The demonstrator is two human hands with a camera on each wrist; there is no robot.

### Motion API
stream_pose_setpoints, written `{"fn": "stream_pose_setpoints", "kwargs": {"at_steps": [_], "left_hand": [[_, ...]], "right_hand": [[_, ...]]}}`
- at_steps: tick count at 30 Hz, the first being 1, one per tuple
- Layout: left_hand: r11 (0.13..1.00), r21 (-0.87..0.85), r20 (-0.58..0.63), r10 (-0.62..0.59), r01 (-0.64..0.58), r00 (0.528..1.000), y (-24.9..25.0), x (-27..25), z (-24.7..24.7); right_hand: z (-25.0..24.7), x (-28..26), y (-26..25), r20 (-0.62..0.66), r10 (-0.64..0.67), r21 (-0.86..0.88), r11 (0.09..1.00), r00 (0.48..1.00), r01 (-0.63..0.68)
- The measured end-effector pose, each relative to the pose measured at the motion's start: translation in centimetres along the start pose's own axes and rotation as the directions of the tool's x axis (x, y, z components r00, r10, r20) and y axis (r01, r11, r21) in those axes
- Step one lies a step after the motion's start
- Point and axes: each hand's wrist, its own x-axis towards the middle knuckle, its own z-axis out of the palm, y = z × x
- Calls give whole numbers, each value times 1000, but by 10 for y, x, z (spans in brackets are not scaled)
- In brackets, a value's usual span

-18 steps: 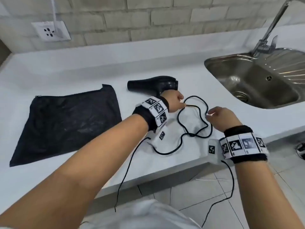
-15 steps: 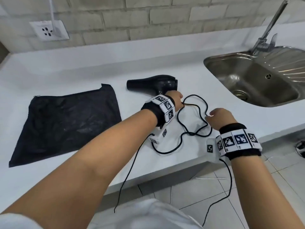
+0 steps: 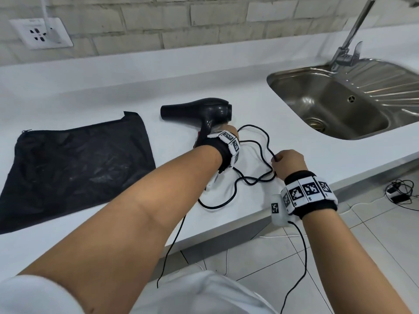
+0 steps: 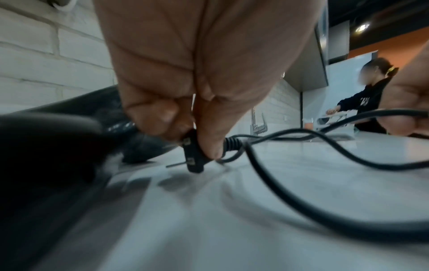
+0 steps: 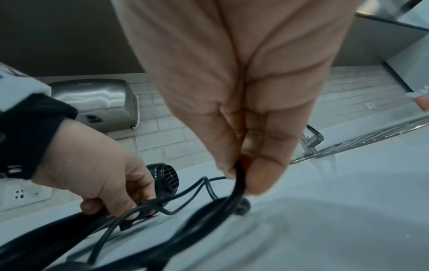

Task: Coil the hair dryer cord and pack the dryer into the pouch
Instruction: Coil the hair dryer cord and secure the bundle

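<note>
A black hair dryer (image 3: pixel 199 109) lies on its side on the white counter (image 3: pixel 90 91), nozzle to the left. Its black cord (image 3: pixel 260 152) sprawls in loose loops in front of it. My left hand (image 3: pixel 231 130) is just in front of the dryer's handle and pinches the cord's plug (image 4: pixel 195 157) between thumb and finger. My right hand (image 3: pixel 277 158) pinches a stretch of the cord (image 5: pixel 236 183) near the counter's front. The flat black mesh pouch (image 3: pixel 74 164) lies to the left, apart from both hands.
A steel sink (image 3: pixel 340 105) with a faucet (image 3: pixel 349 48) is set into the counter at the right. A wall socket (image 3: pixel 40 32) is at the back left. The counter's front edge (image 3: pixel 226 232) runs just below my wrists. A person (image 4: pixel 371 91) stands far off.
My left hand has slid slightly closer to the dryer's handle with the plug. My right hand has shifted a little left along the cord, and the loops have moved a little.
</note>
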Motion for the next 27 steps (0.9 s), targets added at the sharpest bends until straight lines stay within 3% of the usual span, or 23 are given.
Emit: {"fn": "stream_pose_setpoints", "kwargs": {"at_steps": [4,9,13,18,23,27], "left_hand": [[997,36,-111,66,-63,992,-6,-16,-11],[984,32,-143,177,-174,974,-5,-42,-16],[961,-86,-182,246,-264,952,-5,-54,-9],[882,-275,-278,309,-383,910,-7,-61,4],[869,-374,-264,236,-325,935,-16,-56,10],[866,-370,-339,210,-336,917,-21,-57,7]], "right_hand": [[-8,-5,3,-121,-29,162,986,992,49],[-16,-14,-7,-243,-181,270,931,953,246],[-11,-23,-20,-215,-269,355,874,939,332],[-1,-29,-21,-154,-400,291,856,904,428],[-3,-28,-20,-238,-393,206,873,888,442],[-8,-21,-13,-95,-290,134,944,952,301]]}}
